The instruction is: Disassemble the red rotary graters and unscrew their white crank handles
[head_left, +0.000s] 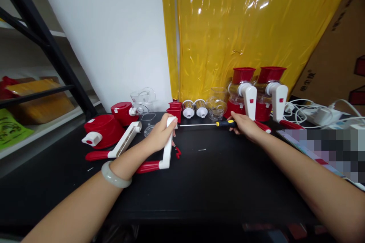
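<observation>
My left hand [159, 134] is closed around the upper end of a white crank handle [167, 152] with a red grip, held above the black table. In my right hand [242, 124] is a screwdriver [225, 123] with a black and yellow handle. Its long shaft points left, and the tip meets or nearly meets the crank's upper end; my fingers partly hide this spot. Small red pieces [178, 152] lie just right of the crank. Left of my left hand rests a second white crank handle [125, 140] with a red grip.
Red grater bases [104, 131] stand at left. Behind are clear plastic parts [144, 98], red hoppers [174, 111], metal drum graters [188, 109] and two assembled rotary graters [242, 91]. White cables [310, 112] and a flat panel [296, 140] lie at right. Shelving [51, 57] borders the left.
</observation>
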The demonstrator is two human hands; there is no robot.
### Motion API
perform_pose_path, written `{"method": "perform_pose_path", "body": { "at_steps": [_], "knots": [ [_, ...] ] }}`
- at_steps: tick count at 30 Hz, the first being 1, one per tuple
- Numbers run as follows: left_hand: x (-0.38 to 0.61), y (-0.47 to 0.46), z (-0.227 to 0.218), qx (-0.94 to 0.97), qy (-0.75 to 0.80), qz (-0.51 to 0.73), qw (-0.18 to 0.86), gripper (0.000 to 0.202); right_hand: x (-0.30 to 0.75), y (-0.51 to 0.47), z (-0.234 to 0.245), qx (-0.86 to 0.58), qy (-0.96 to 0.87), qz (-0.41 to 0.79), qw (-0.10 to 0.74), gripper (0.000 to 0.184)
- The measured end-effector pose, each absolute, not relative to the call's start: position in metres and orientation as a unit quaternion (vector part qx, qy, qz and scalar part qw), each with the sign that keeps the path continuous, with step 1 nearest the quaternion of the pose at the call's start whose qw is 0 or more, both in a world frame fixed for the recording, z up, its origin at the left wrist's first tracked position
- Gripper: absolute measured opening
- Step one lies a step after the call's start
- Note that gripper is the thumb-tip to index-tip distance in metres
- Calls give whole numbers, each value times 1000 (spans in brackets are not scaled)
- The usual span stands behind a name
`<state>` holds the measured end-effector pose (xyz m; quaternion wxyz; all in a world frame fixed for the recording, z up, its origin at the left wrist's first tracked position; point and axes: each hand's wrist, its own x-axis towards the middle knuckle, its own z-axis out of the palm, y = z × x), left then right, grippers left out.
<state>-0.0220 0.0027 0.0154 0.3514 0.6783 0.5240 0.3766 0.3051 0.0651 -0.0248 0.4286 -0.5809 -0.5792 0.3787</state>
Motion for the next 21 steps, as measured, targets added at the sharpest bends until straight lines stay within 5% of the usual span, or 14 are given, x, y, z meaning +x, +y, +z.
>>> {"method": "perform_pose_path", "body": {
  "at_steps": [7,14,21],
  "knots": [
    [-20,-5,21,714,511,373,301,39,306,61,-19,-639,-595,286,394,42],
    [-23,7,13,647,522,386,400,40,307,57,-13,-592,-655,170,439,44],
    [-22,14,7,581,509,395,497,33,312,61,-16,-532,-663,194,489,42]
  ]
}}
